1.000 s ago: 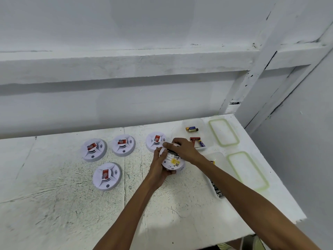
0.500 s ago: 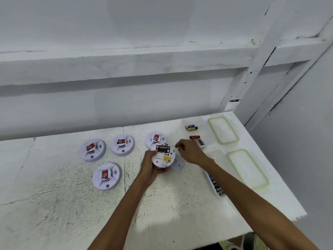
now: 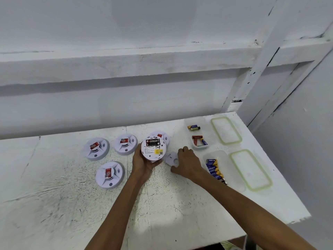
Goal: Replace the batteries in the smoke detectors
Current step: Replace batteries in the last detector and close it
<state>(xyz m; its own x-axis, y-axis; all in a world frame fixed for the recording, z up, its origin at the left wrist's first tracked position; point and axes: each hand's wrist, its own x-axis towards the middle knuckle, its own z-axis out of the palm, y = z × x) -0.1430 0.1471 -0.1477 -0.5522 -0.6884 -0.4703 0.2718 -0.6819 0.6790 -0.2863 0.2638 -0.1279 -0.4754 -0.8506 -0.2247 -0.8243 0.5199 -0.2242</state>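
My left hand [image 3: 142,162] grips a white round smoke detector [image 3: 153,150] with its back side up; a black battery [image 3: 152,142] shows in its open compartment. My right hand [image 3: 188,163] rests on the table over the detector's white mounting plate [image 3: 171,158], thumb and fingers at its edges. Several other white detectors with red stickers lie face up: one [image 3: 96,148] at far left, one [image 3: 125,144] beside it, one [image 3: 110,174] nearer me, and one [image 3: 162,136] partly hidden behind the held detector.
A clear tub [image 3: 196,121] at the back right holds a few loose batteries [image 3: 198,140]. A nearer tub [image 3: 225,159] holds several blue and gold batteries [image 3: 214,169]. Two green-rimmed lids [image 3: 226,130] [image 3: 251,169] lie further right. The table's right edge [image 3: 281,177] and front edge are close.
My right hand pulled the mounting plate off the detector and laid it on the table to the right. My left hand turned the detector's back toward me.
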